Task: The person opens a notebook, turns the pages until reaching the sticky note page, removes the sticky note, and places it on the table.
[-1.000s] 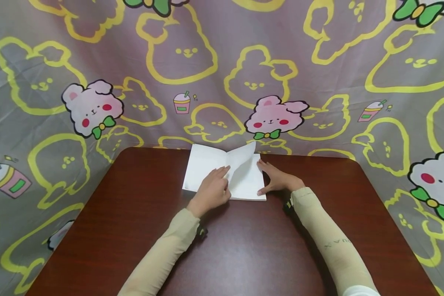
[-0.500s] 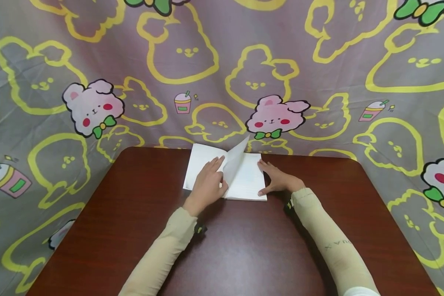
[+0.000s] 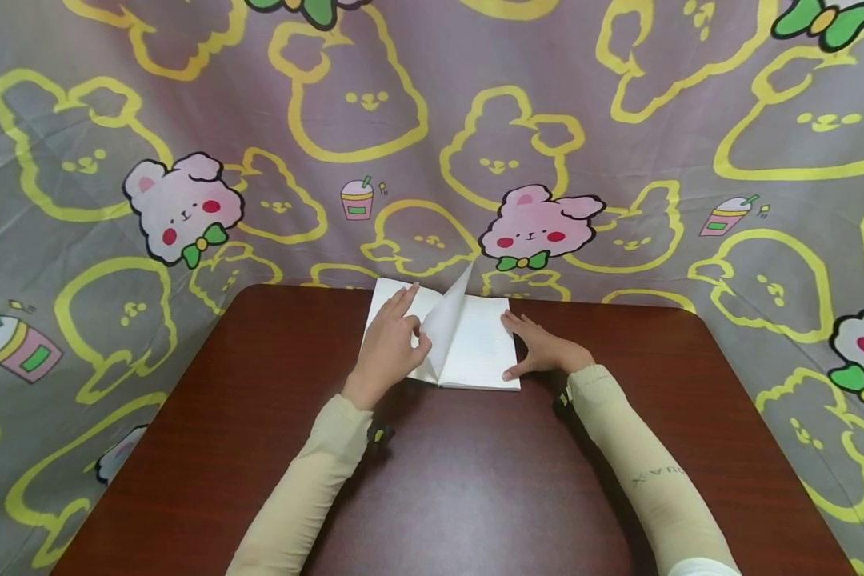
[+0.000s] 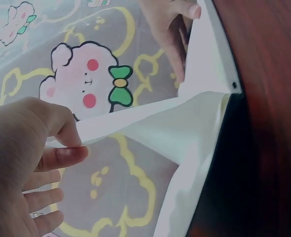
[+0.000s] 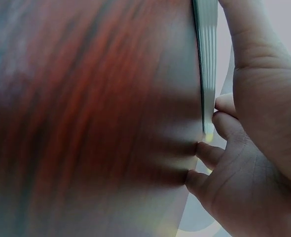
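Note:
An open book [image 3: 484,344] with white pages lies near the far edge of the table. My left hand [image 3: 383,352] is over its left half, pinching a raised page [image 3: 450,316] between thumb and index finger; the other fingers extend outward. The left wrist view confirms the page [image 4: 130,114] held at its edge by those fingertips. Along the book's right margin, my right hand [image 3: 543,350] rests with thumb and fingers spread apart. From the right wrist, the stacked page edges [image 5: 208,59] show beside that hand, and some of its fingertips touch the tabletop.
The brown wooden table [image 3: 475,488] has rounded far corners. Behind and on both sides hangs a grey curtain [image 3: 403,160] with cartoon prints, close to the book's far edge. A small black device [image 3: 380,434] is strapped at the left wrist.
The left hand has moved leftward, drawing the raised page from the right side over toward the left half. The right hand has stayed at the book's right margin.

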{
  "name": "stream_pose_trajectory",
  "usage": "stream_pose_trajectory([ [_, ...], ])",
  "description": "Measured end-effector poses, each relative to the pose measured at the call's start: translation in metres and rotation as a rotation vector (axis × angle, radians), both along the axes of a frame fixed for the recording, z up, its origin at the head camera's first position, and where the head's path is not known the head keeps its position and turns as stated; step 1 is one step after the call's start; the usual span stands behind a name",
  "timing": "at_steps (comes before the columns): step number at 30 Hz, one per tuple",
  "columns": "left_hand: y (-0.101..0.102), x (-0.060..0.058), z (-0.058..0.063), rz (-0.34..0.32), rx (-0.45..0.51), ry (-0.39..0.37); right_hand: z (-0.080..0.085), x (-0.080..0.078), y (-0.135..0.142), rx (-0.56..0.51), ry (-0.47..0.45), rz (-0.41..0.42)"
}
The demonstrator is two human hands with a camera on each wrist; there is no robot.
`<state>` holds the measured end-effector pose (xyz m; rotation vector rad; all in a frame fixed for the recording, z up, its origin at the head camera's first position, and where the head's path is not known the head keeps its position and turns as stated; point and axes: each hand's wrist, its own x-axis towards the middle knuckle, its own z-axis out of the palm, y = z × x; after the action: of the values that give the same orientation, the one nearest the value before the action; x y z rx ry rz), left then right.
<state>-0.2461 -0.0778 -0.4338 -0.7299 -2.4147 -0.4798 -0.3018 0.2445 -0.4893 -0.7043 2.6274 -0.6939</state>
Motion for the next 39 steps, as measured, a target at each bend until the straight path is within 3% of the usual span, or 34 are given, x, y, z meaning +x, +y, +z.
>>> stream_pose_trajectory([
  [8,-0.007,0.004,0.009,-0.001,0.061,0.030,0.000,0.001,0.001,-0.004,-0.007,-0.011],
  [28,-0.021,0.018,0.015,0.020,-0.018,0.085,0.000,0.000,0.001,-0.011,0.005,0.007],
  [39,-0.041,0.022,0.004,0.122,-0.023,-0.026,-0.001,0.000,0.002,-0.003,0.014,0.004],
])
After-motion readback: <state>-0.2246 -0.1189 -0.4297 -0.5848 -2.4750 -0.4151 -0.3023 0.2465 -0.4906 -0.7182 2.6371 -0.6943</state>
